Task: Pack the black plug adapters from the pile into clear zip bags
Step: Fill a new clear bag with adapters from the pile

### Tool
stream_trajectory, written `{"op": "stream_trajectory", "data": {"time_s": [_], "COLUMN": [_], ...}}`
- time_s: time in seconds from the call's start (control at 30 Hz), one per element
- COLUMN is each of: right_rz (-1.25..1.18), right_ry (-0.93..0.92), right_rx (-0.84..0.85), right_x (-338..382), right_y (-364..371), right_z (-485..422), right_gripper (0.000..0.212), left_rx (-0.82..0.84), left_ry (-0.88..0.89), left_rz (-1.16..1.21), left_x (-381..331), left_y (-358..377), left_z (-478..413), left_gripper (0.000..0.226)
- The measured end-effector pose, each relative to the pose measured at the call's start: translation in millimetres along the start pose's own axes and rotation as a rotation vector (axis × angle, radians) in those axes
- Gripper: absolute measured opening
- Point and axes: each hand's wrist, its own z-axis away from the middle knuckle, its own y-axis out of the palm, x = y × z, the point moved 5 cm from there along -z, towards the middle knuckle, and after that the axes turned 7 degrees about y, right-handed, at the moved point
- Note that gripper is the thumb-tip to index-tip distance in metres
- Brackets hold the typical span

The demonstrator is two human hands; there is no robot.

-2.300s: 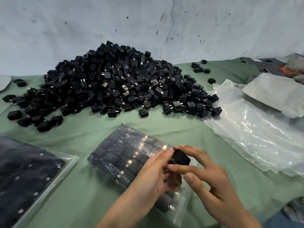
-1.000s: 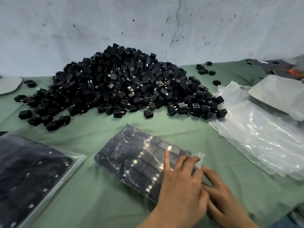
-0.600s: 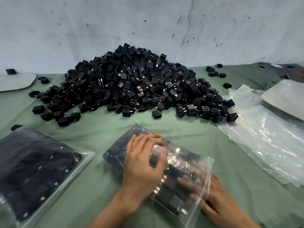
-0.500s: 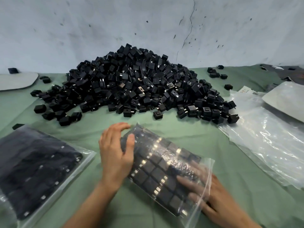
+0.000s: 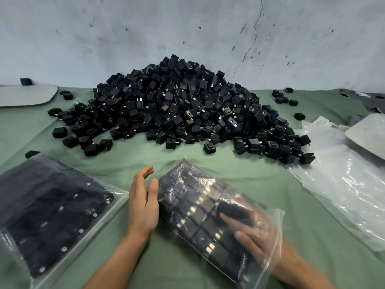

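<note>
Your zip bag [image 5: 208,197] of adapters [image 5: 200,224] lies on the counter [image 5: 133,157] with its long axis running far-left to near-right, mouth at the near-right end. Your left hand [image 5: 143,205] stands edge-on against its left side, fingers straight and together. Your right hand [image 5: 256,236] lies flat under the plastic at the mouth, fingers slightly spread, so it is nearer the seal. The pile [image 5: 183,113] sits beyond, a packed bag [image 5: 48,209] left, empty bags [image 5: 343,184] right.
</note>
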Motion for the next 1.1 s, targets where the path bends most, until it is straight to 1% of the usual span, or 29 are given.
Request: {"op": "stream_trajectory", "data": {"time_s": [0.1, 0.13, 0.2, 0.27, 0.37, 0.43, 0.5, 0.63, 0.7, 0.83, 0.9, 1.0, 1.1], "right_rz": [0.239, 0.295, 0.365, 0.428, 0.349, 0.363, 0.372, 0.332, 0.325, 0.299, 0.262, 0.325, 0.314], "right_ry": [0.005, 0.016, 0.06, 0.061, 0.139, 0.151, 0.175, 0.213, 0.207, 0.167, 0.15, 0.086, 0.133], "right_rx": [0.023, 0.058, 0.16, 0.192, 0.26, 0.275, 0.327, 0.352, 0.377, 0.406, 0.425, 0.459, 0.483], "right_x": [7.2, 11.6, 24.7, 35.3, 44.1, 42.3, 35.0, 26.7, 28.6, 36.7, 38.2, 38.2, 36.4], "right_y": [0.1, -0.4, -2.5, -6.8, -7.3, 0.9, 14.1, 28.6, 29.5, 21.3, 13.5, 5.4, 8.4], "right_z": [-14.0, -16.7, -24.9, -35.4, -45.5, -52.1, -55.7, -56.1, -58.6, -61.0, -56.6, -50.6, -55.9], "right_gripper": [0.041, 0.044, 0.051, 0.05, 0.047, 0.051, 0.053, 0.056, 0.053, 0.041, 0.043, 0.049, 0.056], "left_rx": [-0.003, -0.005, -0.006, -0.005, -0.009, -0.008, -0.003, 0.009, 0.012, 0.012, 0.008, 0.011, 0.015], "left_ry": [-0.029, -0.026, -0.024, -0.025, -0.021, -0.026, -0.023, -0.02, -0.025, -0.023, -0.027, -0.043, -0.055], "left_rz": [0.017, 0.028, 0.031, 0.027, 0.027, 0.038, 0.032, 0.027, 0.031, 0.031, 0.031, 0.033, 0.038], "left_x": [6.2, 7.1, 6.7, 7.9, 8.9, 10.5, 10.2, 9.8, 10.1, 9.8, 9.6, 10.2, 10.7], "left_y": [-0.2, -0.3, 0.1, 0.7, 0.6, 0.2, -0.5, 1.1, 0.8, 1.3, 0.4, 0.7, 1.3], "left_z": [-0.9, -0.7, -1.0, -1.5, -1.4, -1.1, -0.9, -0.6, -0.6, -0.2, -0.6, -0.1, 0.4], "left_gripper": [0.041, 0.039, 0.038, 0.038, 0.038, 0.036, 0.034, 0.038, 0.039, 0.039, 0.037, 0.038, 0.038]}}
